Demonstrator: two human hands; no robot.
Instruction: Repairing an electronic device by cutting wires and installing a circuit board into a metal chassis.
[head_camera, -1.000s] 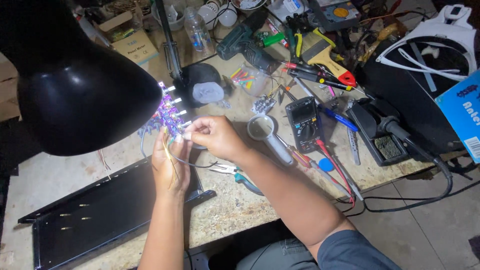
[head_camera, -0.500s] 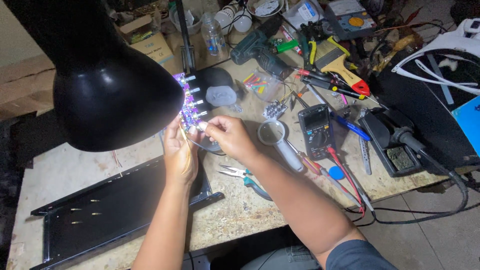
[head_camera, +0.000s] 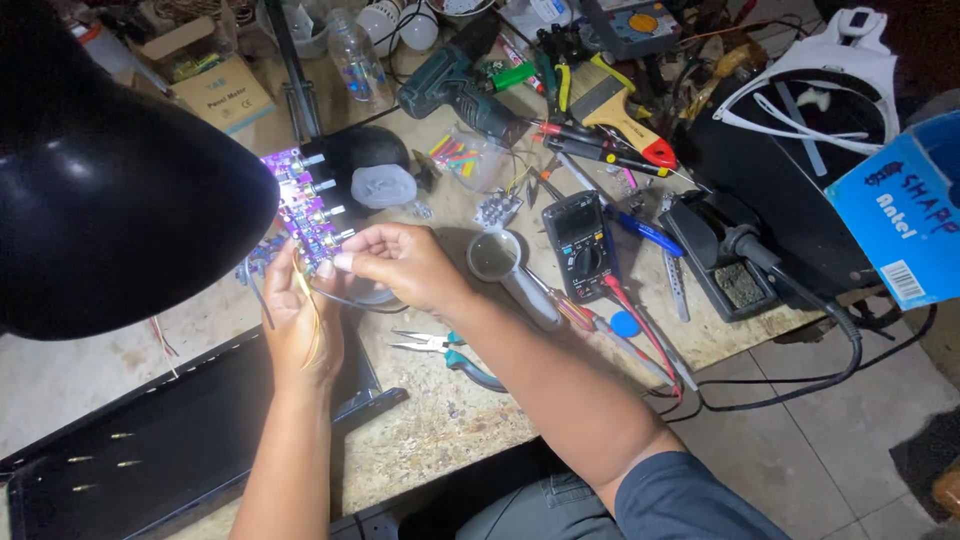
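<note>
A purple circuit board with several metal knob shafts is held upright above the workbench, partly behind the black lamp shade. My left hand grips the board from below, with thin yellow wires running over its palm. My right hand pinches the board's lower right edge with fingertips. Just beneath the hands lie needle-nose pliers with teal handles.
A magnifying glass, a multimeter with red lead, a soldering station, a green drill, a brush, screwdrivers and bottles crowd the bench. A black metal panel lies at the front left. A blue box sits right.
The view has shifted, so hands and board sit lower and more to the right in the picture. Both hands keep holding the board; the right fingers stay at its lower edge.
</note>
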